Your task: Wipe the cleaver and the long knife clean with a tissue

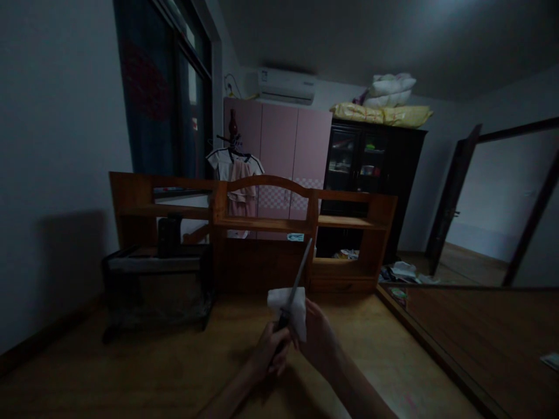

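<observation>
My left hand (269, 349) is closed round the dark handle of a knife (300, 270), whose long thin blade points up and away toward the wooden shelf unit. My right hand (318, 340) is closed on a white tissue (289, 308) and presses it against the lower part of the blade, just above the handle. Both hands hover above the wooden desk top (174, 361), near its middle.
A wooden shelf unit (262, 224) stands along the back of the desk, with a dark box (155, 285) at its left. Behind are a pink wardrobe (288, 157), a black cabinet (371, 169) and an open doorway (493, 203) on the right. The room is dim.
</observation>
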Demonstrator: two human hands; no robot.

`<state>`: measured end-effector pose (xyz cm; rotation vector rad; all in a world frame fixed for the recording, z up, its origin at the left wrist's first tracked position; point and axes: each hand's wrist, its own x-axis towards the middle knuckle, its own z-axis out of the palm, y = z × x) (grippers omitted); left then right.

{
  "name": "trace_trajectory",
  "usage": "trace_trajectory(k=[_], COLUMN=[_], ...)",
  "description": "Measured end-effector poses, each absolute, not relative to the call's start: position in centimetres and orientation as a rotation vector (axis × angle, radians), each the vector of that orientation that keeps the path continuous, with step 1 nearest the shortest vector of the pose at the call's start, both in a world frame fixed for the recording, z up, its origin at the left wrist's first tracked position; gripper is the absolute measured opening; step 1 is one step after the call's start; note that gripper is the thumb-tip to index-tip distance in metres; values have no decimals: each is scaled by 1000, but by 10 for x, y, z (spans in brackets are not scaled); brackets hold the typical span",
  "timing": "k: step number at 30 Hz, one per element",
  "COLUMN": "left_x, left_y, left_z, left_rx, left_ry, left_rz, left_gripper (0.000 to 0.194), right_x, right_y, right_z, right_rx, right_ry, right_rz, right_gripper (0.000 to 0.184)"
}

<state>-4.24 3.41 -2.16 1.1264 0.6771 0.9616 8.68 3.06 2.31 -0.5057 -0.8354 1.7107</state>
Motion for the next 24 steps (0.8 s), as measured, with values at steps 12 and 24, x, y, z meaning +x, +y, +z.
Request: trace_trajectory(k=[12, 24], left_x=[-29, -44], left_y=[32, 64], left_z=[-26, -12], left_rx=[1195, 799], left_ry=[630, 267], left_rz=[830, 1208], left_gripper=[17, 44], right_x=[92, 112], right_y=[24, 15], right_z=[29, 26], right_rx=[-841, -1002], right_ry=[-1370, -1678], right_rz=[1122, 1223], right_gripper=[41, 44])
